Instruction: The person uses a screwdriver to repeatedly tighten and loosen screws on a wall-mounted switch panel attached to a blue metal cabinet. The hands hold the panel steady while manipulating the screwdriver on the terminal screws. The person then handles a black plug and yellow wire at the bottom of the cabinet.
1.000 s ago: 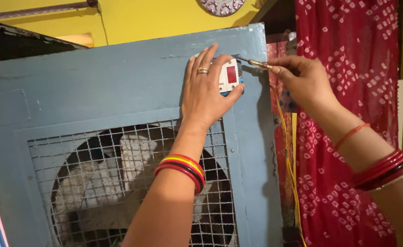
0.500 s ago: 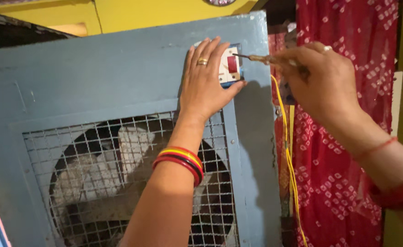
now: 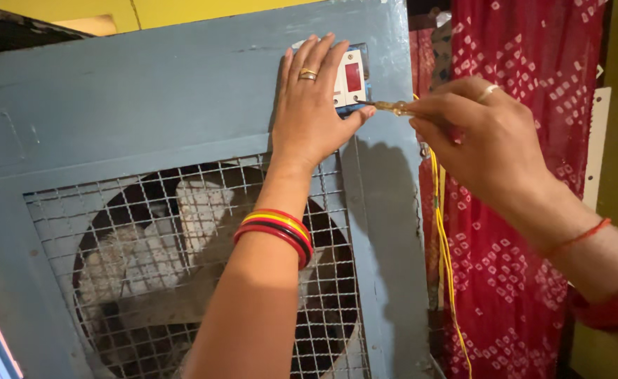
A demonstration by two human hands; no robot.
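Head camera, looking at the upper right corner of a grey-blue metal cooler cabinet [image 3: 147,91]: the left hand [image 3: 312,116] lies flat, fingers spread, over a white plastic switch plate with a red rocker [image 3: 351,76], pressing it against the panel, its thumb hooked under the plate's lower edge. The right hand [image 3: 477,137] comes in from the right, its grip pinched around a slim screwdriver with a translucent yellow handle [image 3: 391,107]. The tool lies nearly level, its metal tip pointing left and meeting the lower right edge of the switch plate, just above the left thumb; the handle's rear end is hidden inside the closed fingers. Thin yellow wires [image 3: 442,231] hang down the cabinet's right side, below the right hand, in front of a red patterned curtain [image 3: 526,63]. A wire-mesh grille [image 3: 168,281] covering a pale fan sits below the left forearm.
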